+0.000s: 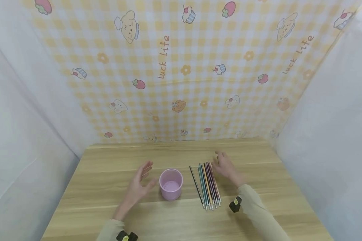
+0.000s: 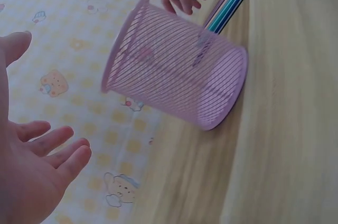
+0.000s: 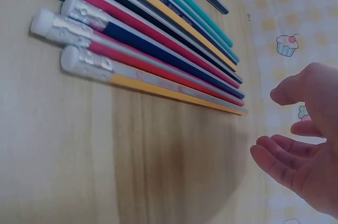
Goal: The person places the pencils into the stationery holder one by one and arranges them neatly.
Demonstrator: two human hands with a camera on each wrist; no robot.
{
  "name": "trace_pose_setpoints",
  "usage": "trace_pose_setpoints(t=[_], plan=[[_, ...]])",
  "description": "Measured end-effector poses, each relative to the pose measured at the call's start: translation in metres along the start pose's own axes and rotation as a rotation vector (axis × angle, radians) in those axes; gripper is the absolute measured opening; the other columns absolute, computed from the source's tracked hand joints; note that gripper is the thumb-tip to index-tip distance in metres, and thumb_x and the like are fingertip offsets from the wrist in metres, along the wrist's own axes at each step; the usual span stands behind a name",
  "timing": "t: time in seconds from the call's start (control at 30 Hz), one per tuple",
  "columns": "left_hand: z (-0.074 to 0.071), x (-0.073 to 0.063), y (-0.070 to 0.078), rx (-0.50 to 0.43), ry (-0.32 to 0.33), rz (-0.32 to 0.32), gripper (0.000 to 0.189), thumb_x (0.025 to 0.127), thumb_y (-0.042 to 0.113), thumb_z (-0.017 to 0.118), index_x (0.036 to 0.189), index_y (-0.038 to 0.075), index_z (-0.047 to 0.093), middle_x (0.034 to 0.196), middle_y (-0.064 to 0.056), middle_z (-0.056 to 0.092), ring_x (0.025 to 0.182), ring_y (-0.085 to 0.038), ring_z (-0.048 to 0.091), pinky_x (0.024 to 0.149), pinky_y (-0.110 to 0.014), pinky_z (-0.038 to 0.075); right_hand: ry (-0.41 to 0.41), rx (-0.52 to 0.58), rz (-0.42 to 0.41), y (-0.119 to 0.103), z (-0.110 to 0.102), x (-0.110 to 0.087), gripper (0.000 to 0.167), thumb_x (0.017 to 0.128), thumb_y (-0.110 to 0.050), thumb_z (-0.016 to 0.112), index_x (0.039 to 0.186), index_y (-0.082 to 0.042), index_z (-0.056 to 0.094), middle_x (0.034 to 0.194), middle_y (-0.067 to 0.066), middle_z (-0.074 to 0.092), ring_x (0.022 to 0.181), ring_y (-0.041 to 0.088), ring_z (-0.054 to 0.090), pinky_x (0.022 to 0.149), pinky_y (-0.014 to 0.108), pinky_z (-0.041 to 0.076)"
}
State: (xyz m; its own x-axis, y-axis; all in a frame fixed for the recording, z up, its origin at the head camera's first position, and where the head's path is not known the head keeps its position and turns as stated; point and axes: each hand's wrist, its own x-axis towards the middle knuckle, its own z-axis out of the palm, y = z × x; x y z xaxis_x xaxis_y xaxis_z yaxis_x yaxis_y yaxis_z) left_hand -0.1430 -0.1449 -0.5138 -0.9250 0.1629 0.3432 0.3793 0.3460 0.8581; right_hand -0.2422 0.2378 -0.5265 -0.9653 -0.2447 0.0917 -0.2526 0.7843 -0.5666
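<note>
A pink mesh pen holder [image 1: 171, 190] stands upright on the table, and no pencils show inside it. To its right lie several pencils [image 1: 209, 187] side by side, in teal, yellow, dark and red colours; their white erasers [image 3: 84, 63] point toward the near edge. One dark pencil [image 1: 196, 184] lies slightly apart on the left of the row. My left hand [image 1: 137, 187], fingers spread and holding nothing, hovers left of the pen holder [image 2: 179, 65]. Near the far ends of the pencils, my right hand [image 1: 224, 165] is raised with loosely bent fingers and nothing in them.
The wooden table [image 1: 108, 167] meets a yellow checked cloth [image 1: 184, 93] at the back. White sheets [image 1: 335, 134] hang on both sides. A small black device [image 1: 235, 204] is strapped on each wrist.
</note>
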Motion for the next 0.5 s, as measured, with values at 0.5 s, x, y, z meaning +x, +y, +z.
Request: trace_pose_setpoints(t=[0.5], plan=[[0.035,-0.013,-0.001,-0.024,-0.063,-0.02,0.09,0.081,0.021,0.085,0.152,-0.004,0.035,0.151,-0.027,0.047,0.133,-0.047,0.051,0.109,-0.063,0.044,-0.016,0.047,0.157,0.009,0.025,0.001,0.053,0.092,-0.009,0.065,0.139,0.007,0.046,0.116,0.019,0.057,0.099,0.028,0.059,0.088,0.043,0.06]])
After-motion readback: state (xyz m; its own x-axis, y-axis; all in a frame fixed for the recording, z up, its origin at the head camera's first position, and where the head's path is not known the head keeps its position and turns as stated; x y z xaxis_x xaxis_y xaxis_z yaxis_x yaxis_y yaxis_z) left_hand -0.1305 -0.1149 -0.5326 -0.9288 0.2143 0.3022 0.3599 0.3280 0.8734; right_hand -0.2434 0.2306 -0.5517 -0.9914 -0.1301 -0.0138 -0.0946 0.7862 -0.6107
